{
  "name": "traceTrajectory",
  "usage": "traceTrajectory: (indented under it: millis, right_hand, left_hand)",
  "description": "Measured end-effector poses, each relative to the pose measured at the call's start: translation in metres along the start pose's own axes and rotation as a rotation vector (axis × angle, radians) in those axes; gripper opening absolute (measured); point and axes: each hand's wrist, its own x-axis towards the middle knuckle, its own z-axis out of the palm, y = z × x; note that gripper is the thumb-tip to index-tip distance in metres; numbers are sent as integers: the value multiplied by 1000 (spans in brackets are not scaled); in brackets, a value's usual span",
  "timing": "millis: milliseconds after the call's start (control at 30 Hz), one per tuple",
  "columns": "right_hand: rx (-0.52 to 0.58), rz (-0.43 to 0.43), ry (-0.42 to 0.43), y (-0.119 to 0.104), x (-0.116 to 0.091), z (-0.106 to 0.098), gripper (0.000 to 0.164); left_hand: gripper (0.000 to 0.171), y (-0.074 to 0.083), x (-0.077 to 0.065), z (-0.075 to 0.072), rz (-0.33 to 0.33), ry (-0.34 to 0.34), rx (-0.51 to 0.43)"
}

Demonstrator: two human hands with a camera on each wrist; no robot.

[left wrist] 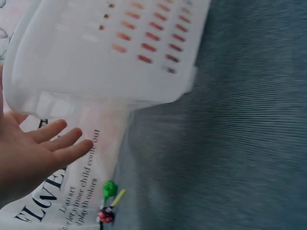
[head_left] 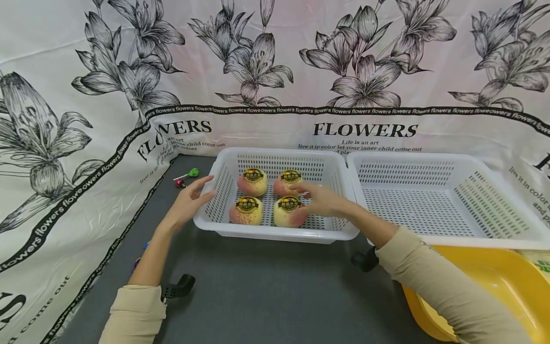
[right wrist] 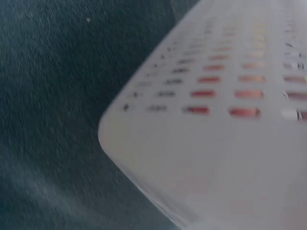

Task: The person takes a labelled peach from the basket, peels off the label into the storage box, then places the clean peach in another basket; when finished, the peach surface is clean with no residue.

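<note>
From my remote post I see the left basket (head_left: 275, 233) corralling four peaches (head_left: 246, 211), the left hand (head_left: 187, 202) spread empty beside its rim, perhaps for steadying, the right hand (head_left: 325, 200) loosely parted by the rightmost fruit, no grip evident.

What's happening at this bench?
A person has both bare hands at a white perforated plastic basket holding four round pink-and-yellow peach-like fruits with black-and-gold labels. The right hand reaches inside, at the two right-hand fruits; whether it touches either is unclear. The left hand is beside the basket's left rim, fingers spread. All four fruits sit in this basket. A second white perforated plastic basket stands to the right, a yellow plastic basin nearer the person.
</note>
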Motion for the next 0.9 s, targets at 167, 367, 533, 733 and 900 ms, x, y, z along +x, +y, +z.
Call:
traceTrajectory:
  millis: [167, 367, 533, 733, 900]
  right_hand:
    - [92, 30, -29, 1, 4, 11, 80]
    - [196, 42, -68, 3, 8, 19, 82]
    - [186, 34, -57, 3, 12, 23, 80]
    - [163, 34, -30, 7, 15, 24, 75]
    - [142, 32, -13, 8, 16, 23, 77]
  left_hand:
    - [57, -10, -11, 3, -5, 29, -73]
    - [58, -16, -21, 9, -14, 42, -176]
    - [58, -19, -28, 12, -10, 46, -249]
    - [59, -21, -32, 14, 21, 31, -304]
    - [60, -23, -31, 16, 35, 34, -330]
